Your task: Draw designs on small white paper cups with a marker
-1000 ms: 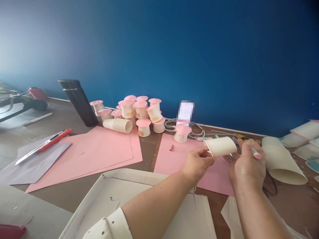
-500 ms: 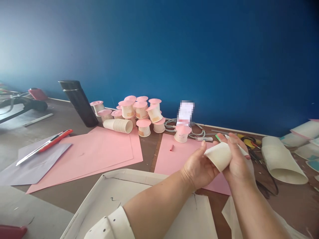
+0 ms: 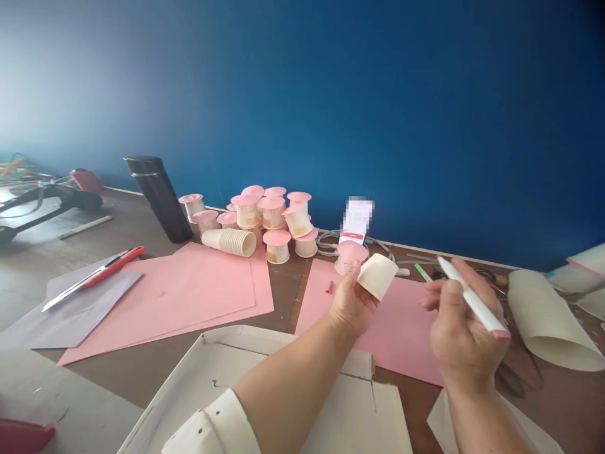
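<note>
A plain off-white paper cup (image 3: 379, 276) sits tilted in my left hand (image 3: 352, 306), the fingers wrapped round its lower side and the thumb along its edge. Away to the right, my right hand (image 3: 467, 337) grips a white marker pen (image 3: 472, 297) with a pink end; its tip points up and left. Just behind the held cup stands a small cup with a pink paper disc on top (image 3: 352, 253). Under both hands lies a sheet of pink paper (image 3: 401, 331), and a small pink pen cap (image 3: 329, 287) rests on it near my left hand.
Several pink-topped cups (image 3: 274, 213) are piled by the blue wall, with a nested stack of cups (image 3: 229, 241) before them. Leftward are a black flask (image 3: 158, 198), a red utility knife (image 3: 94, 277) and pink sheets (image 3: 179, 302). A phone (image 3: 357, 219) leans behind; a large paper roll (image 3: 548, 318) lies right.
My hands have moved apart. The left hand carried the cup leftward; the right hand left the cup and now holds the marker up to the right. The view shifted slightly.
</note>
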A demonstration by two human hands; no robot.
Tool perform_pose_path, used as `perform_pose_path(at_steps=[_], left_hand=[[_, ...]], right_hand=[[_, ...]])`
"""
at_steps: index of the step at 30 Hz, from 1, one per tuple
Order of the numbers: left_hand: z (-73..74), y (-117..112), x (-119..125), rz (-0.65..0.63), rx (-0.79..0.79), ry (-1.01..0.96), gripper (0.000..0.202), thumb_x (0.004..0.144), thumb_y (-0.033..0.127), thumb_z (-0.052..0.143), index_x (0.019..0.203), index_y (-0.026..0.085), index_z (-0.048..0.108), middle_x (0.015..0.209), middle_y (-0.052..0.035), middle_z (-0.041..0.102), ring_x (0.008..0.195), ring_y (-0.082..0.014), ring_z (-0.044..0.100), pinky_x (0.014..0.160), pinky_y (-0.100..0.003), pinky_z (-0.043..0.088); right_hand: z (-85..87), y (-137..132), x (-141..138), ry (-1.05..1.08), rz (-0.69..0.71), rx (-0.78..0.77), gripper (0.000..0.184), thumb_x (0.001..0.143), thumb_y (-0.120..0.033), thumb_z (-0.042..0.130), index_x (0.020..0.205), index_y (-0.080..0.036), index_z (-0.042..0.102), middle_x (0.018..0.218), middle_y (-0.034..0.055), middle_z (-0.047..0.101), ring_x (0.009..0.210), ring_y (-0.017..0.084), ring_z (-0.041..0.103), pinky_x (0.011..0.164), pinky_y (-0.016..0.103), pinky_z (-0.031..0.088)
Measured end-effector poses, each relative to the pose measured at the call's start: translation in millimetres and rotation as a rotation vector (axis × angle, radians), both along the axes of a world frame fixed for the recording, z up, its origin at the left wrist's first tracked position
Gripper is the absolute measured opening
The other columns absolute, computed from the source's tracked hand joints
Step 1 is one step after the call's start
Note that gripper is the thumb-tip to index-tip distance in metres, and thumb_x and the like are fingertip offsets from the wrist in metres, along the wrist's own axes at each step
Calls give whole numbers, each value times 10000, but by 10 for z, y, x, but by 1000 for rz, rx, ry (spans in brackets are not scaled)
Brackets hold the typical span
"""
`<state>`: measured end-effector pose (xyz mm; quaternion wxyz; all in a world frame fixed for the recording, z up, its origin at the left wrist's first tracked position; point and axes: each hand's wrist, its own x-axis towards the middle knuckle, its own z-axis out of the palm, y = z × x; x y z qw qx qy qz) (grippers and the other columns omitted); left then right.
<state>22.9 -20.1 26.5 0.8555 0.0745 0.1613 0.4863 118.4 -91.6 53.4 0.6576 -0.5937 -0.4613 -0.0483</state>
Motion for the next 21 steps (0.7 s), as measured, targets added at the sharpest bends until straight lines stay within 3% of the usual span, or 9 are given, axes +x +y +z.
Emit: perform_pose_path(at_steps=[4, 7, 14, 21], left_hand=[[-24, 4, 22, 2, -9, 33, 385, 724, 402, 662, 1030, 172, 620, 1122, -96, 631, 1017, -204, 603, 756, -244, 490], [-51, 1, 37, -4, 15, 17, 362, 730, 388, 657, 1021, 177, 619, 1115, -85, 634, 1026, -199, 595, 795, -250, 481], [-76, -15, 62, 10, 92, 8, 338, 775, 441, 596, 997, 189, 632, 1099, -81, 653, 1064, -214, 585, 875, -286, 461], [2, -55, 72, -10, 156, 61, 395, 798, 494, 541, 1010, 178, 647, 1131, -91, 640, 1090, -225, 567, 924, -301, 429]], right_hand=[[-9, -25, -79, -166, 83, -43, 333, 852, -383, 532, 1107, -190, 628, 876, 71, 660, 568, 112, 574, 525, 265, 486], [-48, -16, -59, -223, 104, -93, 285, 850, -350, 541, 1064, -193, 646, 816, 51, 662, 556, 113, 578, 532, 259, 492], [-70, 4, -57, -323, 51, -118, 262, 829, -364, 562, 998, -190, 661, 779, 49, 674, 595, 134, 604, 597, 277, 503], [-65, 4, -80, -308, 6, -129, 268, 826, -383, 557, 972, -188, 668, 764, 53, 676, 622, 151, 619, 600, 284, 505]])
